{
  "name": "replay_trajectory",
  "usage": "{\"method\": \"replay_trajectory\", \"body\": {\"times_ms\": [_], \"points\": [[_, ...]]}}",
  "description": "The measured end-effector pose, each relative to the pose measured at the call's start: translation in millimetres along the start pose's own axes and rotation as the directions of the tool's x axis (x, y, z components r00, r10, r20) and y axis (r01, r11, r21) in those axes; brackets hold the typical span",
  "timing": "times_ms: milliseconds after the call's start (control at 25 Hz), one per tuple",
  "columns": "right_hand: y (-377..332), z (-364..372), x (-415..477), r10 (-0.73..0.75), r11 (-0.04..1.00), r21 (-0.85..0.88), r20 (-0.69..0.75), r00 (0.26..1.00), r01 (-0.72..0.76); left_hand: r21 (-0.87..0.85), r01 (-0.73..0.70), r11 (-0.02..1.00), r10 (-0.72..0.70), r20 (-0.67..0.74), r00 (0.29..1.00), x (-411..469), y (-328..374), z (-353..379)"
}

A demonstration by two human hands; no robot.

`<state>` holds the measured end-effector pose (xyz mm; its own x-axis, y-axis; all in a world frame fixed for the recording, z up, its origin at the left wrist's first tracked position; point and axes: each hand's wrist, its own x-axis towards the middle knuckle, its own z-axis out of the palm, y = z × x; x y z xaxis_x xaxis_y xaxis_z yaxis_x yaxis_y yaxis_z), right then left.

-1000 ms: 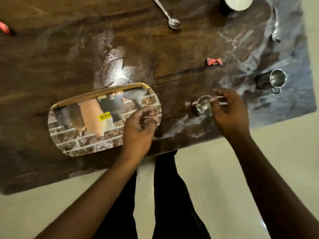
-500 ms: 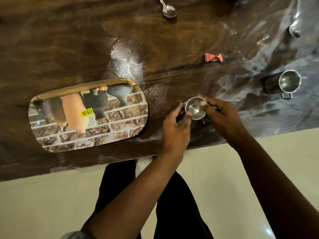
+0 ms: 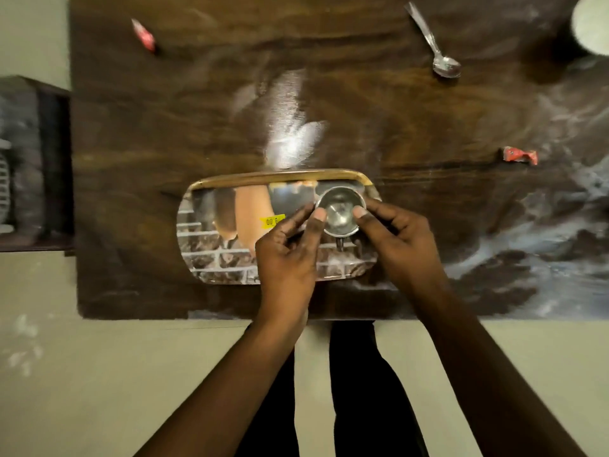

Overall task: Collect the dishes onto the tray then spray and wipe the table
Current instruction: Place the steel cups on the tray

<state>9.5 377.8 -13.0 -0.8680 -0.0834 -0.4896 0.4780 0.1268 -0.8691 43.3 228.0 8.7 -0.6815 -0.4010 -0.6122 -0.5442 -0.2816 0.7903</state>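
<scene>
A small steel cup point(image 3: 341, 211) stands upright on the right end of the printed oblong tray point(image 3: 211, 258), which lies near the table's front edge. My left hand point(image 3: 288, 255) pinches the cup's left rim with thumb and fingers. My right hand point(image 3: 398, 239) grips its right rim from the other side. The cup's handle points toward me. A steel spoon point(image 3: 435, 47) lies at the back of the table, and a white bowl point(image 3: 593, 24) sits cut off at the top right corner.
The dark wooden table point(image 3: 164, 143) shows pale smears on its right half. One red wrapper point(image 3: 520, 155) lies right of the tray, another red wrapper point(image 3: 144, 36) at the back left. A dark shelf unit point(image 3: 36, 166) stands left of the table.
Both hands took the steel cup from the table right of the tray and carried it left onto the tray's right end. The second steel cup at the right is out of view.
</scene>
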Motion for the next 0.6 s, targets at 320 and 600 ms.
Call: {"method": "replay_trajectory", "body": {"times_ms": [320, 600], "points": [[4, 172, 19, 0.107, 0.994, -0.018, 0.009, 0.994, -0.107, -0.079, 0.032, 0.996, -0.049, -0.230, 0.972, 68, 13, -123], [12, 202, 31, 0.076, 0.991, -0.103, -0.078, 0.994, -0.083, -0.096, 0.059, 0.994, -0.080, -0.239, 0.968, 96, 13, -145]]}}
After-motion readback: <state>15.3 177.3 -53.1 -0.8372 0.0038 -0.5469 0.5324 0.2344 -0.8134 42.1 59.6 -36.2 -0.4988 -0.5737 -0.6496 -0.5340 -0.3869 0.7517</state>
